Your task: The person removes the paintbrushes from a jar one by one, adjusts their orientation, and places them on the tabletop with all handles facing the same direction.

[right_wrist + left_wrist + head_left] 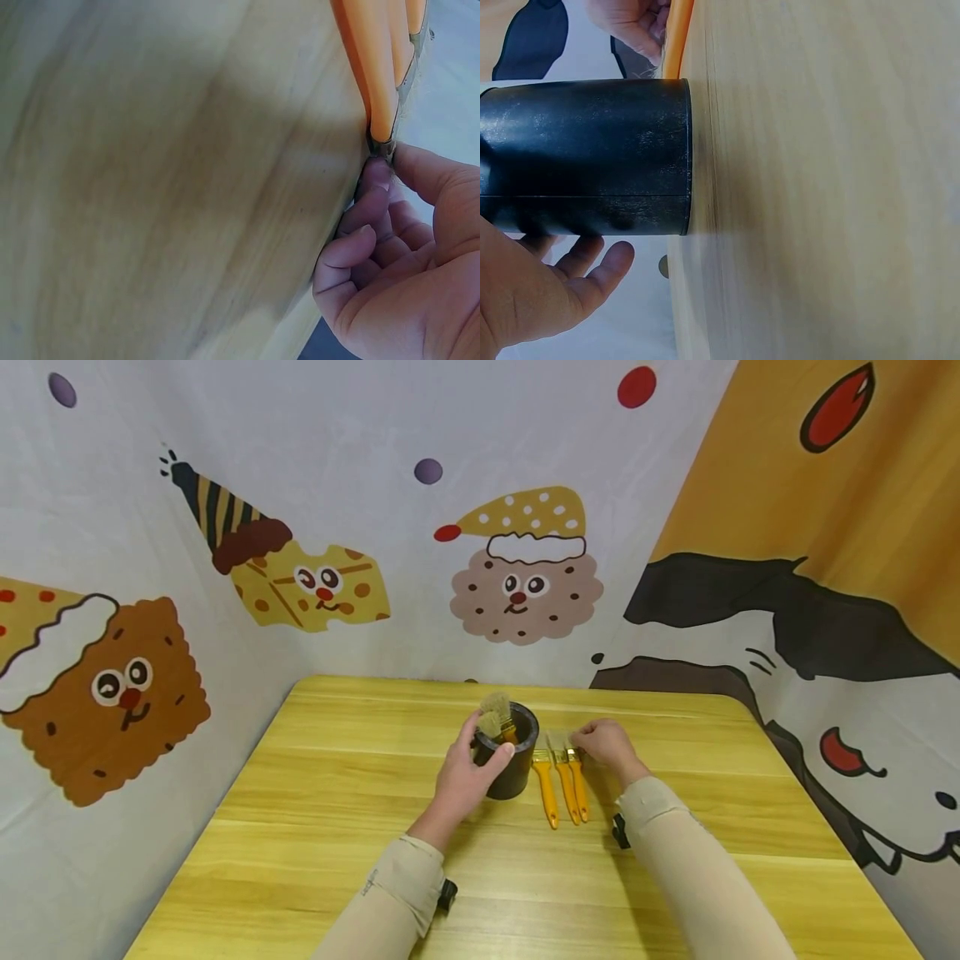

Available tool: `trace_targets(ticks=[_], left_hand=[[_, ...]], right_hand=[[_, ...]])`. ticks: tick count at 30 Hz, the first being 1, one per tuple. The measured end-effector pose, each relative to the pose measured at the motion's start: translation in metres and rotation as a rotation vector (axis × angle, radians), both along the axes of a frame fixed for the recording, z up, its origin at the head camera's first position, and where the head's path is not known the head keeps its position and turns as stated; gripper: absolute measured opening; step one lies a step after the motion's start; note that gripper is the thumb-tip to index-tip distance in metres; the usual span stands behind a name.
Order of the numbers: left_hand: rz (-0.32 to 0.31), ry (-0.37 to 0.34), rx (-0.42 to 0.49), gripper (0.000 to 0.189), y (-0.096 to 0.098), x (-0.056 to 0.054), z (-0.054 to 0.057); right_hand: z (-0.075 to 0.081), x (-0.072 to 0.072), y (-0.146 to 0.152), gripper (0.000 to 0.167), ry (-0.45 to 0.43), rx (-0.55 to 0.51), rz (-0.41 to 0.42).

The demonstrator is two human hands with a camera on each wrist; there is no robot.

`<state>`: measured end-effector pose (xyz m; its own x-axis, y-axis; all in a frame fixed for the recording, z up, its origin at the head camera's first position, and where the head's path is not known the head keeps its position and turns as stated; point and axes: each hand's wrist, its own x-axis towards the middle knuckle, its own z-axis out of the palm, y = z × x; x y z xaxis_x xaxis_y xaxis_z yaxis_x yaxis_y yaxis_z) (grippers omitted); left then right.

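My left hand [467,777] grips a dark cylindrical cup [508,781], its thumb over the near rim and fingers round the far left side. Paintbrushes [496,704] with pale bristles poke up out of the cup. To the cup's right, three yellow-handled paintbrushes [548,793] lie side by side on the table, handles toward me. My right hand [606,745] pinches the rightmost paintbrush [578,787] near its bristles; in the right wrist view the thumb and forefinger meet at the metal band below its orange handle [379,75].
The wooden table [330,852] ends at a back edge behind the cup. A printed cloth [360,410] with cartoon figures hangs behind it and along the sides. Dark wrist devices [447,895] sit at both sleeve cuffs.
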<state>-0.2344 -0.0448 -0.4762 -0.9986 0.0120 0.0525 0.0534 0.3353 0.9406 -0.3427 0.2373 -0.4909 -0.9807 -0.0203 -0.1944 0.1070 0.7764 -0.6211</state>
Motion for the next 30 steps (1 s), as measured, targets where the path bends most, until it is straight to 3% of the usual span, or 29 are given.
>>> trace_targets(ticks=[14,21,30], left_hand=[[-0.005,-0.009,0.0,0.086,-0.001,0.002,0.001],[-0.008,-0.014,-0.001,0.087,-0.002,0.002,0.002],[-0.014,-0.011,0.001,0.086,-0.001,0.001,0.003]], right_hand=[[0.008,0.001,0.009,0.047,-0.045,-0.04,0.004],[0.023,0.0,0.008,0.056,0.055,-0.092,0.08],[0.058,0.01,-0.04,0.046,0.196,-0.173,0.2]])
